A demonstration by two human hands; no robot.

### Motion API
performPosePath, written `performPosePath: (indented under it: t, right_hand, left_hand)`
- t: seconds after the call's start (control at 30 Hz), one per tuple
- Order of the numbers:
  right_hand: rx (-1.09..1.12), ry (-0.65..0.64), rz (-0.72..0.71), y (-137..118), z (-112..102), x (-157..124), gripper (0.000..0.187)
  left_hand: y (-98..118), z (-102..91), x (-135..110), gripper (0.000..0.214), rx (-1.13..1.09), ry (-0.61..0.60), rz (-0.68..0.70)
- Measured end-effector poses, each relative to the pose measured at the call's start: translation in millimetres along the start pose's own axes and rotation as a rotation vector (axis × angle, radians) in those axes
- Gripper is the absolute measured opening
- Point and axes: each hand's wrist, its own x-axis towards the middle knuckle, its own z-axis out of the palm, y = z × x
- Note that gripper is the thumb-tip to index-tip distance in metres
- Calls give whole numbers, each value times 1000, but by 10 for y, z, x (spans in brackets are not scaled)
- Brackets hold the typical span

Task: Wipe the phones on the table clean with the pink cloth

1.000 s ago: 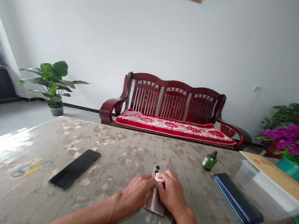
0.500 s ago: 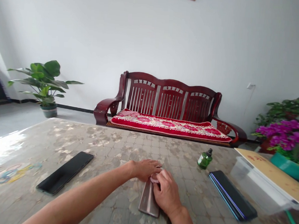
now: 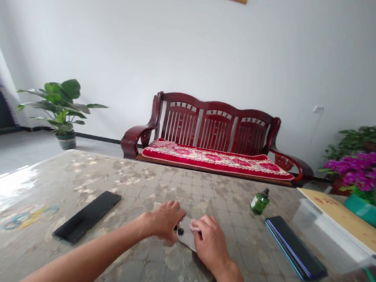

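Note:
A light, shiny phone lies back up on the table between my hands, turned at a slant, with its dark round camera lenses at the left end. My left hand grips that end, its fingers at the far edge and the thumb, a little blurred, at the near edge. Pinched in my right hand is a small pink cloth, which touches the back of the phone. The right hand covers the phone's right end.
A black phone and several coloured rubber bands lie to the left. On the right stand a green bottle, stacked phones, a clear plastic box and a teal flowerpot. Beyond the table is a wooden bench.
The phone has turned from pointing toward me to lying slantwise, and its camera lenses now show. My left hand has moved left with the camera end. The right hand stays near the same place.

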Motion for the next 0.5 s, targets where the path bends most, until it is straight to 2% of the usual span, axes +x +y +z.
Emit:
performPosePath:
  t: [0.17,0.27,0.4,0.5]
  right_hand:
    - [-48,-20,-42,-102,-18,-39,25]
    - [-103,6,18,-53,-40,-23,28]
    - [-139,22,78,-41,-19,7,28]
    - [-92,6,45,-173,59,6,27]
  left_hand:
    - [115,183,-218,39,-140,91,-172]
    - [232,279,-262,40,-166,133,-223]
    - [322,316,-270,37,-213,169,-219]
    - [333,307,-271,33,-220,189,-197]
